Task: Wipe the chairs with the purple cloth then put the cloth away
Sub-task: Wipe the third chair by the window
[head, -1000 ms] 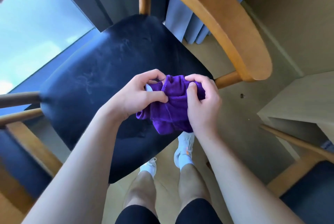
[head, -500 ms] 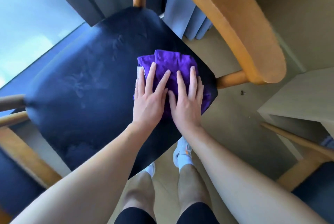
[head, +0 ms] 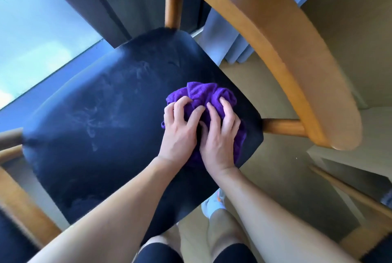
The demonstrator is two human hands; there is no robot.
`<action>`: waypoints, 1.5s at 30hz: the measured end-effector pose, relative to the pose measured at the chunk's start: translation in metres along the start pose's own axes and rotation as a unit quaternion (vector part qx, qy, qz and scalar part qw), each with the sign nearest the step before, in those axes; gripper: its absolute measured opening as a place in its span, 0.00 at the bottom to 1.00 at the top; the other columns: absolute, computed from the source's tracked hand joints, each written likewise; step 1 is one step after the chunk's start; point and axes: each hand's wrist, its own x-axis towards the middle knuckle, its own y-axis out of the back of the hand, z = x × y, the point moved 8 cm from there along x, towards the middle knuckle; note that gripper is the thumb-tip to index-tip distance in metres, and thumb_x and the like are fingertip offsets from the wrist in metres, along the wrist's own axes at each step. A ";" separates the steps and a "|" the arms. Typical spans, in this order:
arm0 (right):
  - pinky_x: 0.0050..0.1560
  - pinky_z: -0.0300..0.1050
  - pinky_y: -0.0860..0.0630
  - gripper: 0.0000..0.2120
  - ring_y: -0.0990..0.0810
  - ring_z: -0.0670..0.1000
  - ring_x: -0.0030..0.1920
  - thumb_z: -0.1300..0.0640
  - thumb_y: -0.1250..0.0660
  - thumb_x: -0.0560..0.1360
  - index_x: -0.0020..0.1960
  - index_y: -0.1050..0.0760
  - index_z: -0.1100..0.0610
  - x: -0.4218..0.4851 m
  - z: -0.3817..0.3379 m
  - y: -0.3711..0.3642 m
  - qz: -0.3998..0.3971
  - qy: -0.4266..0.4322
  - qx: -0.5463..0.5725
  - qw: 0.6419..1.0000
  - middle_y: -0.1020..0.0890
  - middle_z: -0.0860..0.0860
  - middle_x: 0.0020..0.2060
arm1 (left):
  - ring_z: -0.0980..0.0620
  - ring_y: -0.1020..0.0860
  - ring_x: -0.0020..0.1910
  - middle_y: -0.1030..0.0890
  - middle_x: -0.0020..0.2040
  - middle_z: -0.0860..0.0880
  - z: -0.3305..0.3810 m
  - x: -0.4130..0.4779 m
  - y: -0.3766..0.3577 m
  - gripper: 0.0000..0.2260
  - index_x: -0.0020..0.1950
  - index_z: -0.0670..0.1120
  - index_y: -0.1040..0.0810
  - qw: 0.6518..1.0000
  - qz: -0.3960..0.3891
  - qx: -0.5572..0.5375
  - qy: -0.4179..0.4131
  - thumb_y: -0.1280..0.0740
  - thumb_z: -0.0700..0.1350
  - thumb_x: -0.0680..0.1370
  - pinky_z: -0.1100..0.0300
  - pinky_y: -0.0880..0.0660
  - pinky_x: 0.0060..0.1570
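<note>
Hands: left hand (head: 180, 135) and right hand (head: 219, 137), fingers curled, grip purple cloth (head: 204, 93).
Cloth: bunched near chair seat (head: 101, 127)'s right edge.

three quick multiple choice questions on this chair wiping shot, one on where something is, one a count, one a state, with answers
1. Where does the purple cloth lie?
A. on the floor
B. on the dark seat
C. over the wooden backrest

2. How many hands touch the cloth?
A. none
B. one
C. two

3. What state is the cloth in?
A. spread flat
B. bunched up
C. folded in a neat square

Answers:
1 B, it rests on the seat's dark upholstery.
2 C, the left hand and the right hand both grip it.
3 B, it is crumpled under curled fingers.
</note>
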 end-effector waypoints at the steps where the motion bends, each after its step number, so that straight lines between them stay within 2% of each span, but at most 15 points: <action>1: 0.66 0.58 0.30 0.15 0.27 0.65 0.62 0.59 0.38 0.82 0.67 0.25 0.64 0.004 -0.001 -0.001 0.006 0.002 0.011 1.000 0.30 0.63 0.70 | 0.40 0.34 0.57 0.30 0.64 0.39 -0.001 0.004 0.001 0.13 0.60 0.43 0.21 1.000 0.007 -0.002 -0.004 0.34 0.34 0.76 0.44 0.28 0.56; 6: 0.65 0.57 0.29 0.15 0.27 0.64 0.62 0.60 0.36 0.81 0.66 0.25 0.64 0.048 -0.014 -0.009 0.029 0.007 0.061 0.998 0.30 0.63 0.70 | 0.42 0.36 0.60 0.31 0.65 0.41 -0.013 0.049 0.012 0.12 0.60 0.44 0.22 0.999 0.035 -0.008 0.004 0.34 0.38 0.77 0.45 0.30 0.60; 11: 0.64 0.59 0.29 0.20 0.27 0.64 0.63 0.57 0.40 0.80 0.70 0.28 0.60 0.133 -0.032 -0.038 0.005 0.024 0.040 0.999 0.33 0.61 0.73 | 0.39 0.36 0.65 0.32 0.70 0.45 -0.038 0.123 0.030 0.15 0.64 0.49 0.24 0.997 0.027 0.009 0.077 0.36 0.43 0.78 0.48 0.36 0.66; 14: 0.62 0.57 0.27 0.22 0.26 0.64 0.61 0.54 0.40 0.80 0.73 0.30 0.56 0.132 -0.028 -0.041 -0.004 0.026 0.003 1.000 0.33 0.60 0.74 | 0.40 0.39 0.69 0.37 0.75 0.47 -0.041 0.120 0.020 0.17 0.69 0.53 0.28 0.996 -0.001 0.022 0.084 0.38 0.46 0.80 0.46 0.38 0.67; 18: 0.54 0.57 0.23 0.20 0.23 0.62 0.53 0.60 0.32 0.77 0.68 0.25 0.54 0.123 -0.019 -0.037 -0.008 0.006 -0.023 1.000 0.29 0.59 0.71 | 0.39 0.39 0.68 0.38 0.75 0.45 -0.039 0.105 0.006 0.16 0.69 0.52 0.30 0.994 0.009 0.006 0.110 0.38 0.47 0.81 0.43 0.35 0.65; 22: 0.50 0.55 0.25 0.20 0.24 0.62 0.49 0.63 0.33 0.76 0.68 0.25 0.54 0.115 -0.014 -0.030 -0.043 -0.009 -0.032 0.999 0.30 0.58 0.72 | 0.40 0.40 0.66 0.39 0.75 0.42 -0.029 0.098 -0.004 0.17 0.70 0.50 0.30 0.993 -0.005 -0.005 0.122 0.36 0.47 0.81 0.44 0.37 0.66; 28: 0.51 0.54 0.25 0.19 0.24 0.60 0.44 0.64 0.33 0.76 0.66 0.24 0.56 0.054 0.025 0.007 -0.021 -0.042 -0.064 0.997 0.28 0.58 0.69 | 0.40 0.37 0.64 0.35 0.72 0.40 0.017 0.052 -0.030 0.15 0.67 0.47 0.27 0.997 -0.031 -0.026 0.063 0.34 0.45 0.80 0.41 0.31 0.62; 30: 0.51 0.53 0.24 0.19 0.22 0.60 0.47 0.65 0.32 0.75 0.66 0.24 0.58 0.032 0.030 0.023 -0.004 -0.039 -0.078 0.996 0.30 0.56 0.69 | 0.40 0.37 0.63 0.34 0.71 0.41 0.033 0.034 -0.036 0.15 0.66 0.47 0.27 0.998 -0.044 -0.028 0.037 0.34 0.44 0.80 0.41 0.31 0.61; 33: 0.43 0.52 0.21 0.20 0.23 0.59 0.54 0.70 0.26 0.68 0.60 0.22 0.63 0.001 0.030 0.048 0.046 -0.010 -0.089 0.995 0.35 0.52 0.62 | 0.39 0.35 0.61 0.32 0.70 0.40 0.052 0.007 -0.041 0.13 0.65 0.46 0.26 0.998 -0.062 -0.023 -0.006 0.34 0.43 0.80 0.41 0.30 0.60; 36: 0.50 0.55 0.21 0.23 0.24 0.60 0.56 0.69 0.27 0.70 0.65 0.24 0.60 -0.040 0.052 0.051 0.027 -0.111 -0.046 0.992 0.32 0.55 0.66 | 0.37 0.32 0.57 0.29 0.67 0.38 0.071 -0.019 -0.043 0.12 0.62 0.45 0.23 0.995 -0.070 -0.004 -0.065 0.35 0.42 0.78 0.43 0.28 0.55; 38: 0.54 0.54 0.23 0.21 0.24 0.59 0.56 0.65 0.31 0.74 0.67 0.27 0.57 -0.072 0.066 0.050 0.018 -0.183 -0.033 0.982 0.30 0.57 0.67 | 0.37 0.30 0.54 0.26 0.65 0.38 0.084 -0.037 -0.044 0.12 0.60 0.44 0.22 0.992 -0.076 0.012 -0.104 0.34 0.41 0.77 0.44 0.28 0.51; 40: 0.60 0.53 0.25 0.18 0.25 0.59 0.59 0.59 0.38 0.78 0.67 0.28 0.59 -0.099 0.075 0.054 0.029 -0.232 0.029 0.972 0.30 0.58 0.67 | 0.37 0.29 0.54 0.26 0.64 0.39 0.098 -0.056 -0.047 0.13 0.59 0.45 0.21 0.984 -0.098 0.028 -0.149 0.33 0.41 0.75 0.45 0.28 0.49; 43: 0.65 0.59 0.29 0.18 0.27 0.61 0.64 0.59 0.39 0.77 0.65 0.28 0.62 -0.123 0.089 0.058 0.068 -0.299 0.148 0.940 0.30 0.60 0.65 | 0.41 0.31 0.56 0.25 0.64 0.42 0.119 -0.065 -0.050 0.15 0.60 0.48 0.20 0.963 -0.121 0.034 -0.237 0.33 0.42 0.74 0.47 0.28 0.50; 45: 0.66 0.59 0.30 0.20 0.29 0.60 0.65 0.57 0.39 0.76 0.67 0.30 0.63 -0.127 0.101 0.055 0.102 -0.347 0.224 0.905 0.30 0.60 0.65 | 0.41 0.28 0.58 0.24 0.65 0.43 0.125 -0.054 -0.048 0.14 0.62 0.48 0.20 0.960 -0.108 0.021 -0.259 0.35 0.42 0.77 0.47 0.26 0.52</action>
